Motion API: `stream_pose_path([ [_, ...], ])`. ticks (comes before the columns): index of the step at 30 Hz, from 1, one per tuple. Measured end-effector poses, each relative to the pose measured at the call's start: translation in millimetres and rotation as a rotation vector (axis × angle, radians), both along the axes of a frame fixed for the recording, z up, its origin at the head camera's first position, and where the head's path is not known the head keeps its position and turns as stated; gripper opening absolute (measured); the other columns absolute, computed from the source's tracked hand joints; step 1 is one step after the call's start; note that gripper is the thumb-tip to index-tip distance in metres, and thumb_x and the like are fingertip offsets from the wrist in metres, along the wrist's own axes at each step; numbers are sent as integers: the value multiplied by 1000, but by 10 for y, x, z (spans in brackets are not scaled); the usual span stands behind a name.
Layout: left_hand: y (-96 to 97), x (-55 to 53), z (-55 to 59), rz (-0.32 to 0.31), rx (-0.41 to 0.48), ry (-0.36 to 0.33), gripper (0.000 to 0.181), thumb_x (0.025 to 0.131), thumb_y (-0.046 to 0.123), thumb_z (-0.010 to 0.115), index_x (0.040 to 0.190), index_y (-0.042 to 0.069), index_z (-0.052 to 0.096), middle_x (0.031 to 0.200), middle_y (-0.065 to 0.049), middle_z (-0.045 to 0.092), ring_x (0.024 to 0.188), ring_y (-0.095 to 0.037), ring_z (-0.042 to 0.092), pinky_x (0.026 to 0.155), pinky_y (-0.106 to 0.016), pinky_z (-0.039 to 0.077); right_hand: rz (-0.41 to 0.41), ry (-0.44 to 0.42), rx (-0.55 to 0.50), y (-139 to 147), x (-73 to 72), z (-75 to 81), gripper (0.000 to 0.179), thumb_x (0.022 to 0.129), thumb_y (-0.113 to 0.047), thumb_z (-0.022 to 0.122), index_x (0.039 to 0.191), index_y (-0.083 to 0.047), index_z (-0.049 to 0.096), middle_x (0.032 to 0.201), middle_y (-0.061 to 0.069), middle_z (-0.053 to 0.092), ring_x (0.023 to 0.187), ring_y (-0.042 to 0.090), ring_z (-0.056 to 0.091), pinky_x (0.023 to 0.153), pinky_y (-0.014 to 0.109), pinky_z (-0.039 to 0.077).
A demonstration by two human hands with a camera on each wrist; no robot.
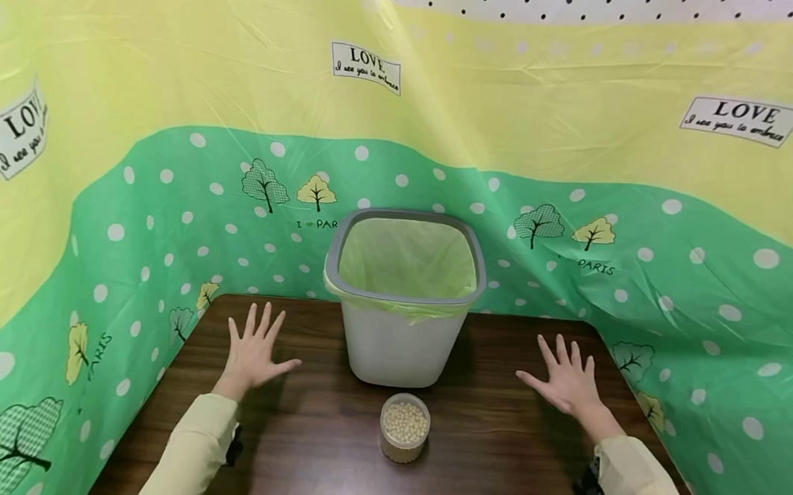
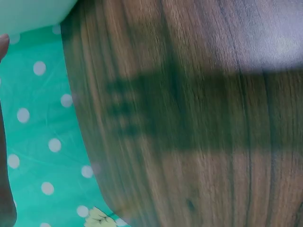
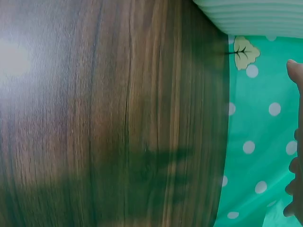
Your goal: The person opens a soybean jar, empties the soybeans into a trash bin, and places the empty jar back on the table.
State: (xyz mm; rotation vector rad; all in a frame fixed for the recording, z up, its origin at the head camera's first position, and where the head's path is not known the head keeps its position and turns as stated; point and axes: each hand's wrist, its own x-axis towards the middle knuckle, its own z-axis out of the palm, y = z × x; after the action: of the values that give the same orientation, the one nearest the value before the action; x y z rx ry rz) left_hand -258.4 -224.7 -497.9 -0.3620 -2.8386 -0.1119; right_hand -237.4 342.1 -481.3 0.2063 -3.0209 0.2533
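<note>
My left hand [image 1: 254, 354] is held over the left side of the table, palm down with fingers spread, holding nothing. On the opposite side my right hand [image 1: 567, 380] is spread the same way, also with nothing in it. Between them, near the back edge, stands a grey-rimmed white trash bin [image 1: 398, 345] lined with a pale green bag [image 1: 409, 259]. In front of the bin sits a small clear round tub [image 1: 402, 451] filled with beige bean-like pieces [image 1: 406, 423]. Both wrist views catch only the edge of each hand and its shadow on the wood.
The dark wooden table [image 1: 318, 453] has rounded back corners. A green and yellow printed curtain [image 1: 238, 194] hangs closely round its back and sides. Each sleeve [image 1: 191, 446] is pale, with a dark device [image 1: 589, 488] strapped at the wrist.
</note>
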Motion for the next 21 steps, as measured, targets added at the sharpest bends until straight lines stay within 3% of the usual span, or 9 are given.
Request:
stream_pose_path([
  [6, 117, 30, 14, -54, -27, 57, 99, 70, 72, 53, 145, 13, 23, 150, -16, 11, 137, -37, -1, 98, -68, 4, 28, -25, -63, -100, 25, 3, 94, 81, -63, 49, 147, -11, 8, 145, 32, 9, 128, 55, 6, 96, 69, 2],
  [11, 233, 67, 24, -129, 7, 94, 99, 70, 70, 55, 144, 13, 24, 151, -15, 10, 137, -36, 1, 99, -67, 5, 75, -27, -116, -211, 52, 17, 97, 79, -61, 54, 148, -13, 6, 145, 30, 11, 128, 54, 10, 96, 69, 5],
  [15, 321, 107, 12, -212, 48, 132, 99, 71, 70, 55, 144, 10, 26, 151, -15, 11, 136, -37, 8, 100, -66, 9, 120, -20, -153, -308, 89, 13, 99, 77, -60, 58, 148, -16, 5, 146, 29, 12, 128, 53, 13, 96, 69, 8],
  [21, 451, 165, -35, -341, 120, 194, 98, 75, 75, 43, 141, 5, 30, 149, -18, 17, 134, -38, 18, 101, -60, 17, 170, -24, -228, -436, 151, -30, 103, 74, -57, 65, 147, -11, 9, 146, 28, 15, 129, 50, 15, 96, 68, 11],
])
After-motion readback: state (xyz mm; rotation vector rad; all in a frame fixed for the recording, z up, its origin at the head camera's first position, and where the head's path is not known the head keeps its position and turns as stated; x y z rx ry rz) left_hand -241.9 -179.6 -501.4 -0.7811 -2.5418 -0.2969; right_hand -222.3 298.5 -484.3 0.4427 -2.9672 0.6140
